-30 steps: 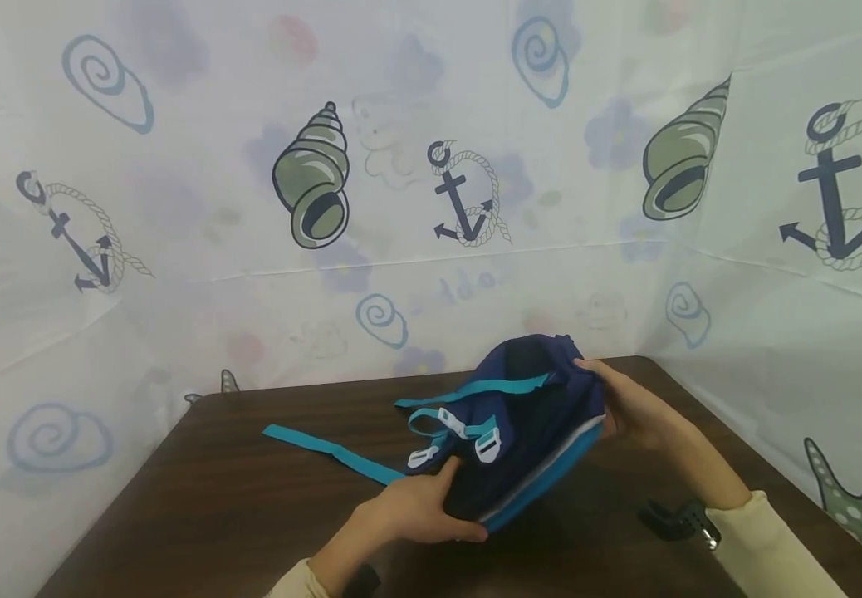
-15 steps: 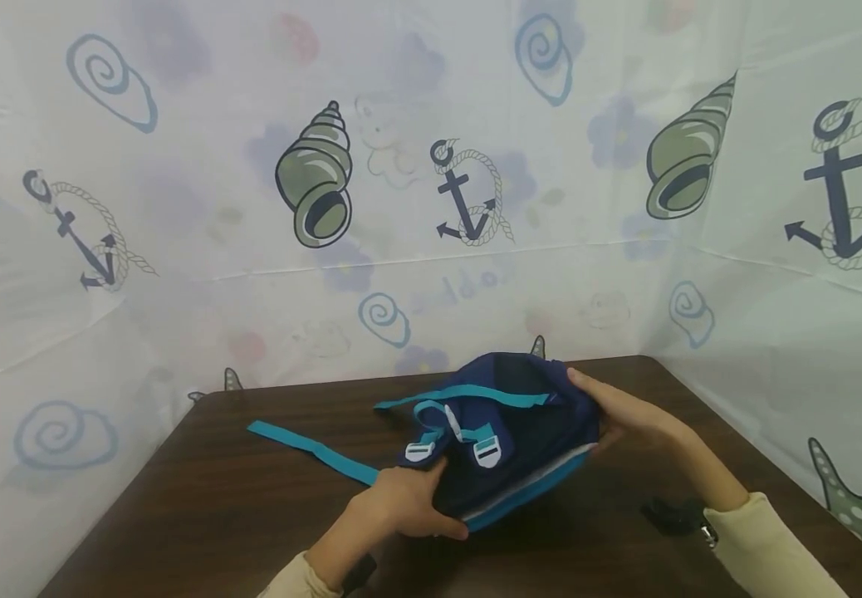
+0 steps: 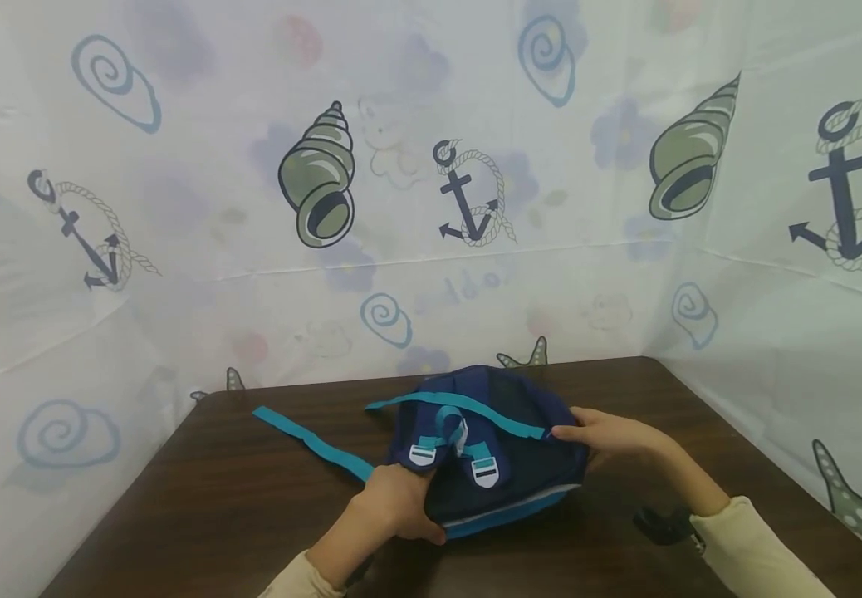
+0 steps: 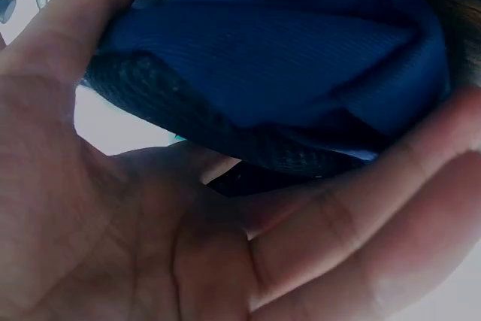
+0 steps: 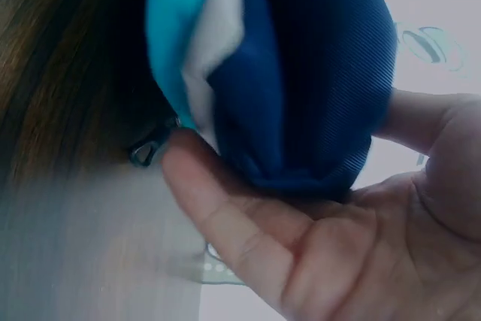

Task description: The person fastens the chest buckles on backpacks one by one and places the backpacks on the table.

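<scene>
A small navy backpack (image 3: 506, 448) with teal straps and white buckles lies on the dark wooden table (image 3: 199, 515). My left hand (image 3: 394, 507) grips its near left corner, thumb over the fabric (image 4: 285, 73) and fingers curled beneath. My right hand (image 3: 610, 432) holds the right end, thumb on top and fingers under the folded navy and teal edge (image 5: 293, 73). One long teal strap (image 3: 311, 440) trails away to the left across the table.
A small black object (image 3: 658, 525) sits on the table by my right wrist. White sheets printed with shells and anchors (image 3: 468, 191) close in the back and both sides. Bare tabletop lies to the left of the bag.
Both hands have lowered the backpack from a tilted, lifted pose until it lies flatter on the table, and shifted it slightly left. The grips stayed the same.
</scene>
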`<state>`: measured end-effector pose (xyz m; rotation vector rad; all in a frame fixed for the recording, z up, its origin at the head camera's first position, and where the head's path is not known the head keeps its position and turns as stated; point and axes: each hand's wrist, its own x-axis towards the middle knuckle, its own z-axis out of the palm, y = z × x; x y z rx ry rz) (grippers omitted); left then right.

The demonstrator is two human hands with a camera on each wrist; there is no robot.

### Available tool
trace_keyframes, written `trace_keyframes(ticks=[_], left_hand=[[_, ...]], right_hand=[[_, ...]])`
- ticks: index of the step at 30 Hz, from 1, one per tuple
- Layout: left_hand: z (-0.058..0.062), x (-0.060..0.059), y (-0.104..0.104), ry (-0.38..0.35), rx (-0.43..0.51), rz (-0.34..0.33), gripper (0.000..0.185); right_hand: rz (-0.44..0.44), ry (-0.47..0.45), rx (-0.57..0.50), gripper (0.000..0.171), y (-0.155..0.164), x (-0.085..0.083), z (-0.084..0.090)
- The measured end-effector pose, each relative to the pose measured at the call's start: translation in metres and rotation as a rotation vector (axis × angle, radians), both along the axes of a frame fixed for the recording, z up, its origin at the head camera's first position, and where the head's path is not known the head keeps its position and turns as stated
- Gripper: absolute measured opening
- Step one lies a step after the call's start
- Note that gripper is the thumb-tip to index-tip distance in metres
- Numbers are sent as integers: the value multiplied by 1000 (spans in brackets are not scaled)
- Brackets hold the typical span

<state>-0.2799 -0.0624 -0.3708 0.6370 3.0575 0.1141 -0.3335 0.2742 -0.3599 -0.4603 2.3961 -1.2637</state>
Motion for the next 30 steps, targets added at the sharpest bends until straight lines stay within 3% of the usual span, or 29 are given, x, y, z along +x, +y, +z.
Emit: trace_keyframes(ticks=[7, 19, 25, 30], left_hand=[[-2, -1, 1, 15, -14, 40, 85], [0, -3, 1, -16, -48, 71, 87], [7, -3, -3, -98, -100, 77, 87], [17, -9, -16, -232, -71, 61, 94]], right_hand=[[3, -38, 4, 63, -1, -3, -9], [38, -50, 60, 63, -2, -3, -12], [34, -42, 112, 55, -3, 1, -12], [57, 0, 178, 45, -7, 4, -11]])
